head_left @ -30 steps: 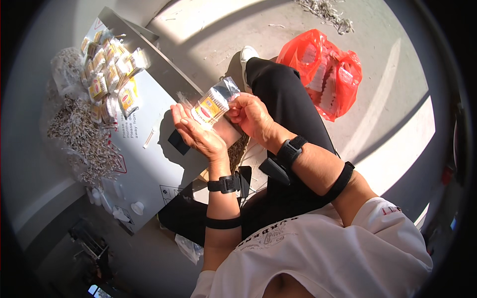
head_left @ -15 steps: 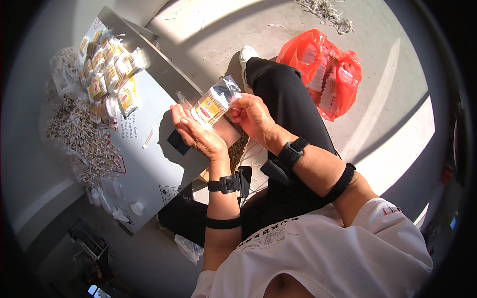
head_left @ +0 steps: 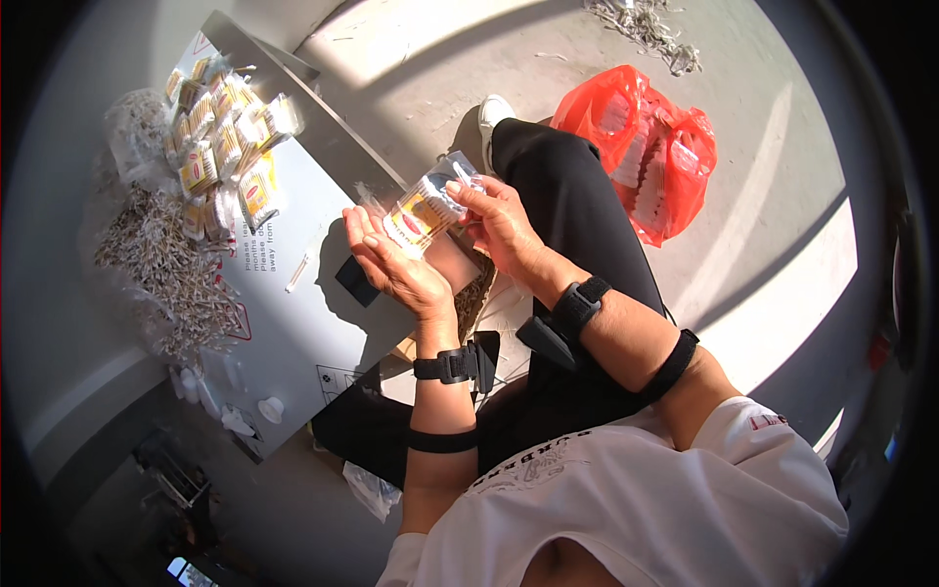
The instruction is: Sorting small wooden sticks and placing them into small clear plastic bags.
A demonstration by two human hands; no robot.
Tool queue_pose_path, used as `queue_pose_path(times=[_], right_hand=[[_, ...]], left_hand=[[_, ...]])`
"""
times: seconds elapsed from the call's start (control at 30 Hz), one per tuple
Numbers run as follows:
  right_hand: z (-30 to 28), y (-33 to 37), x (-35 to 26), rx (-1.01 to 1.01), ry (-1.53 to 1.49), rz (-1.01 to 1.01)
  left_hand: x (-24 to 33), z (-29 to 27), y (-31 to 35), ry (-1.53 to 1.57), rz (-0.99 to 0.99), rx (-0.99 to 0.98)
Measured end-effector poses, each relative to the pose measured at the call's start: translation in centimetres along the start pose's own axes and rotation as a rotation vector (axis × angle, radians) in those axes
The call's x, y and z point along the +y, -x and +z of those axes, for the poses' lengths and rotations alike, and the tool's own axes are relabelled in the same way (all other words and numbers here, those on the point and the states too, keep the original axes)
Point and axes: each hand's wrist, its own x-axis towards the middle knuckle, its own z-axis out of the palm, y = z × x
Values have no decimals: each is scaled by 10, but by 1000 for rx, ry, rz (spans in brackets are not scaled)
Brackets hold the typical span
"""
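A clear plastic bag of cotton swabs (head_left: 419, 221) with a yellow and red label is held up tilted between my hands. My right hand (head_left: 501, 227) pinches its upper, unfilled end between thumb and fingers. My left hand (head_left: 399, 266) has its fingers stretched out, palm turned up, and the bag's lower end rests against it. On the grey board to the left lies a pile of filled cotton swab bags (head_left: 227, 132). Loose cotton swabs (head_left: 161, 254) are heaped beside that pile.
Two or so single swabs (head_left: 297, 272) lie on the grey board (head_left: 293, 342). Small white plastic pieces (head_left: 272, 409) sit at its near edge. A red plastic bag (head_left: 675, 161) with white packs stands on the floor at the right. More loose swabs (head_left: 650, 34) lie on the floor beyond it.
My right thumb has shifted onto the bag's upper part, and the bag's clear end looks flatter. Both hands appear slightly further right in view.
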Motion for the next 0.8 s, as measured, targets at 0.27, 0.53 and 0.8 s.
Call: queue_pose_path(times=[0.27, 0.53, 0.8], right_hand=[[15, -26, 14, -82, 124, -266], [25, -27, 18, -76, 102, -300], [28, 0, -12, 219, 984, -1211]], left_hand=[[4, 6, 4, 5, -47, -7], [4, -2, 1, 6, -78, -59], [10, -72, -15, -301, 89, 99]])
